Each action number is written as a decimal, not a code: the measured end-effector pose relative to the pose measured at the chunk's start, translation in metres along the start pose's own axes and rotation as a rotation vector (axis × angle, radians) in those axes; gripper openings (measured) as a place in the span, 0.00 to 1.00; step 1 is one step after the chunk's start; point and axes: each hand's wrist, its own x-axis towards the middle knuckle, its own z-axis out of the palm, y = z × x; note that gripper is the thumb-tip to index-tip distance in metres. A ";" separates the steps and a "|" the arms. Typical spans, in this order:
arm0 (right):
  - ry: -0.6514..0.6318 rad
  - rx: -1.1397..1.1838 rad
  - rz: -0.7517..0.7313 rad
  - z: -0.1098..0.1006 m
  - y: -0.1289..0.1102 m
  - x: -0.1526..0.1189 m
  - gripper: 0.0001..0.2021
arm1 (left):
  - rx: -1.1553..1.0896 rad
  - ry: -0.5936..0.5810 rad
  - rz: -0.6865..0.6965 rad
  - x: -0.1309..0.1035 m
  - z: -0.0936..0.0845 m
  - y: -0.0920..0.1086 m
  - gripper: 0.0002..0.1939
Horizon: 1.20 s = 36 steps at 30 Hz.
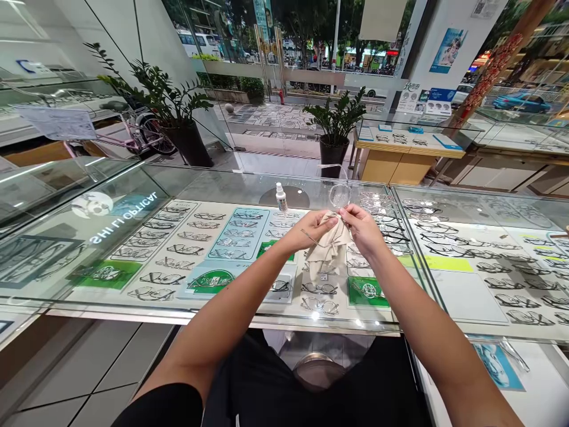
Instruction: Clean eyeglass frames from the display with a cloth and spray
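Note:
Both hands meet above the glass counter, working on one pair of thin-rimmed eyeglasses. One clear lens stands up beyond the fingers, and a slim temple reaches away from me. My left hand is closed on a beige cleaning cloth, which hangs down below the fingers. The other end of the glasses is partly hidden by cloth and fingers. My right hand pinches the frame near its middle, touching the cloth's edge. A small white spray bottle stands upright on the counter, beyond my left hand.
Rows of spectacle frames lie inside the glass display case, with green cards among them. Another case adjoins at right. Potted plants and a wooden display table stand beyond, before the window.

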 end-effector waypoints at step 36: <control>0.072 -1.490 -1.107 -0.014 -0.006 -0.009 0.10 | -0.249 -0.050 -0.250 -0.009 -0.018 0.018 0.30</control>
